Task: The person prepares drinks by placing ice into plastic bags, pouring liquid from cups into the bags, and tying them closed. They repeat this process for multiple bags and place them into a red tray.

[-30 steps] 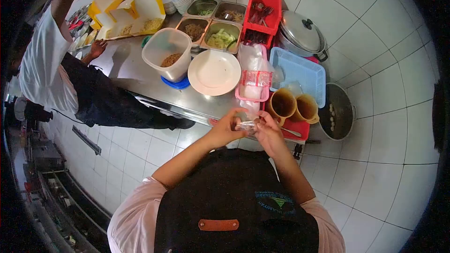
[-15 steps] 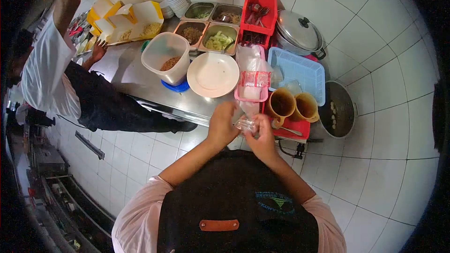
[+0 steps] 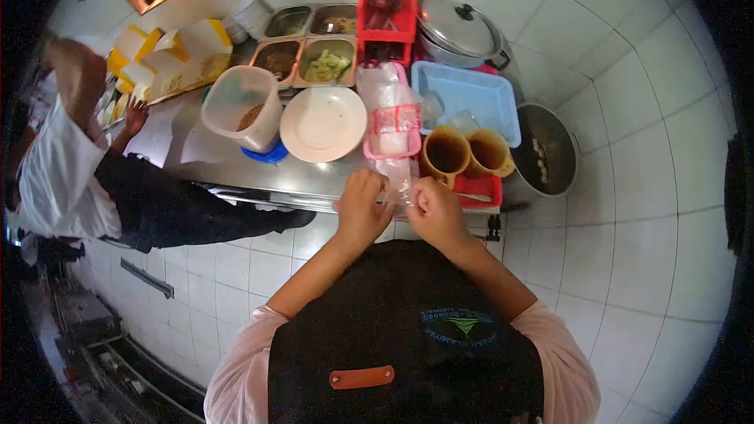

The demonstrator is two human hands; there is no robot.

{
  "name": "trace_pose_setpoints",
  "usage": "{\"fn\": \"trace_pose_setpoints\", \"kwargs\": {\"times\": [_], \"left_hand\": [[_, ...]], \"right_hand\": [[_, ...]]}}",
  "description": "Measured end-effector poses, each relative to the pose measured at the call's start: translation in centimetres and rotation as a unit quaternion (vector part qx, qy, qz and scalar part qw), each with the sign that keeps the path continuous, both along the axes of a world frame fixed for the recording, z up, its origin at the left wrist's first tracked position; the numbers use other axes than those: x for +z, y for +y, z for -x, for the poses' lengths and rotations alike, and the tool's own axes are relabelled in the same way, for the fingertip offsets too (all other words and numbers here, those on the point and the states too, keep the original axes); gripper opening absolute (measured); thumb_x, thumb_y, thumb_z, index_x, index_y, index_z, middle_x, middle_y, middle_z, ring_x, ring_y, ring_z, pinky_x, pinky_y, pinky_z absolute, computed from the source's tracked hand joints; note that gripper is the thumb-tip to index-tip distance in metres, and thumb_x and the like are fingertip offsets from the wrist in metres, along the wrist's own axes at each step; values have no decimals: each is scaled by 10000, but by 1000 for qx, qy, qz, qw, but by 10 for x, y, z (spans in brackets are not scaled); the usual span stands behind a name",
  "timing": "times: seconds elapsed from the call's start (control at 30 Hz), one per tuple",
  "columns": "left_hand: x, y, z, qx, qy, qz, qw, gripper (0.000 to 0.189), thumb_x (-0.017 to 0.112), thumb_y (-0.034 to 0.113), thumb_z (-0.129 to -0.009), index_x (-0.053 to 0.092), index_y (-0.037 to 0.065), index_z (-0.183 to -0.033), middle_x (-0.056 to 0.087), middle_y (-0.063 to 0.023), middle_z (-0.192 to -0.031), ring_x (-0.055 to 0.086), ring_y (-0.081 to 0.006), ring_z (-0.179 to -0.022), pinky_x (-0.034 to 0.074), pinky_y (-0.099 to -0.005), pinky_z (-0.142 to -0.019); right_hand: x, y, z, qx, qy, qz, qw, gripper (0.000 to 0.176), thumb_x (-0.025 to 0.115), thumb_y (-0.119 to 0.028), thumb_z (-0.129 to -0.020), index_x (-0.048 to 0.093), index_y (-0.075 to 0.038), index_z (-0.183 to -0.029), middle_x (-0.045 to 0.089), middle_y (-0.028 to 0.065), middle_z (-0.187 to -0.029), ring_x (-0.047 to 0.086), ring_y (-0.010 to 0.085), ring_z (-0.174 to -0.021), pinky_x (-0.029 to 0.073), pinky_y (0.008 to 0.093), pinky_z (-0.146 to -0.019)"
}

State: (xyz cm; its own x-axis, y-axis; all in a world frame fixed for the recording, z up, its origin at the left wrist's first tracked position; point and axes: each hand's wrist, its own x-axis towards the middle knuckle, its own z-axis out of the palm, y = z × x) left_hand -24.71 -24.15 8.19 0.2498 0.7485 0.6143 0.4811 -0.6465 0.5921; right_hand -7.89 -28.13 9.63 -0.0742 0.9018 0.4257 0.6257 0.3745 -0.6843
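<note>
My left hand (image 3: pixel 363 206) and my right hand (image 3: pixel 434 212) meet at the near edge of a steel counter (image 3: pixel 228 165), both pinching a small clear plastic bag (image 3: pixel 400 180) between them. The bag's contents cannot be made out. Just beyond the bag lies a pink tray (image 3: pixel 390 141) with a stack of clear bags and a red-printed packet. Two yellow jugs (image 3: pixel 463 155) of dark liquid stand to the right of my hands on a red tray (image 3: pixel 479 188).
A white plate (image 3: pixel 323 123), a clear tub (image 3: pixel 238 108) on a blue lid, steel pans of toppings (image 3: pixel 310 47), a red basket (image 3: pixel 385 8), a lidded pot (image 3: pixel 459 31), a blue tray (image 3: pixel 467 94) and an open pot (image 3: pixel 542 149) crowd the counter. A person in white (image 3: pixel 55 165) stands left by yellow boxes (image 3: pixel 169 59).
My hands have lifted toward the counter edge and spread the bag between them. The view has shifted, so the counter sits further left and higher. The person at left has lowered their arm.
</note>
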Motion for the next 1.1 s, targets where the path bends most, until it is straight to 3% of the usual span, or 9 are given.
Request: {"fn": "trace_pose_setpoints", "kwargs": {"times": [0.1,0.23,0.37,0.47,0.57,0.6,0.7,0.87,1.1], "left_hand": [[-6,-7,-8,-50,-61,130,988,185,695,5,-759,536,40,-848,556,-127,-779,554,-315,-675,448,-406,-615],[4,-8,-14,-56,-15,207,977,155,659,-38,-778,538,47,-826,549,-107,-785,565,-236,-664,461,-338,-591],[2,-23,-32,-117,-44,281,952,178,648,-79,-753,548,51,-822,569,-89,-818,584,-212,-732,469,-298,-596],[-2,-29,-50,-133,-64,224,963,196,654,-92,-724,553,45,-821,580,-93,-856,600,-217,-824,490,-289,-619],[15,-23,-76,-107,-24,76,991,214,656,-109,-702,554,30,-828,577,-104,-894,603,-225,-819,507,-284,-636],[14,-23,-88,-122,-48,84,988,205,664,-120,-723,581,10,-858,581,-107,-942,603,-208,-832,522,-281,-689],[22,-33,-147,-94,-224,294,924,193,673,-108,-764,616,2,-912,586,-99,-956,599,-182,-846,521,-282,-743],[15,-31,-197,-98,-123,206,966,172,699,-100,-756,641,13,-872,583,-69,-865,555,-150,-744,447,-254,-625],[34,-55,-240,76,14,153,985,184,744,-91,-709,640,30,-799,591,-68,-760,589,-203,-669,456,-297,-584]], "right_hand": [[-3,-1,-13,21,-106,-5,994,234,719,-34,-743,539,-57,-891,524,92,-683,566,276,-649,440,395,-588],[24,-12,-73,11,-19,20,1000,311,748,-188,-804,590,-41,-1028,625,160,-902,621,367,-873,492,458,-778],[-51,-4,-191,-312,53,64,946,421,785,-273,-816,592,-27,-1099,633,144,-1009,615,278,-883,494,410,-788],[-79,0,-218,-229,112,240,937,381,745,-247,-872,581,-25,-1135,620,132,-1038,592,211,-835,497,366,-758],[-36,-6,-205,-251,92,69,961,364,690,-243,-927,574,-15,-1186,608,110,-1039,565,157,-789,491,317,-712],[-34,-9,-208,-157,139,88,974,339,650,-243,-960,579,-18,-1203,598,84,-1050,559,130,-785,473,284,-676],[18,-4,-208,72,452,336,823,287,625,-242,-982,597,-38,-1182,606,39,-981,549,104,-748,454,258,-643],[-11,22,-261,165,427,393,797,185,581,-186,-1011,656,-18,-986,587,-26,-798,513,55,-675,405,212,-616],[-15,38,-291,213,388,368,818,252,553,-113,-995,532,-29,-1233,608,12,-895,567,89,-778,458,248,-695]]}}
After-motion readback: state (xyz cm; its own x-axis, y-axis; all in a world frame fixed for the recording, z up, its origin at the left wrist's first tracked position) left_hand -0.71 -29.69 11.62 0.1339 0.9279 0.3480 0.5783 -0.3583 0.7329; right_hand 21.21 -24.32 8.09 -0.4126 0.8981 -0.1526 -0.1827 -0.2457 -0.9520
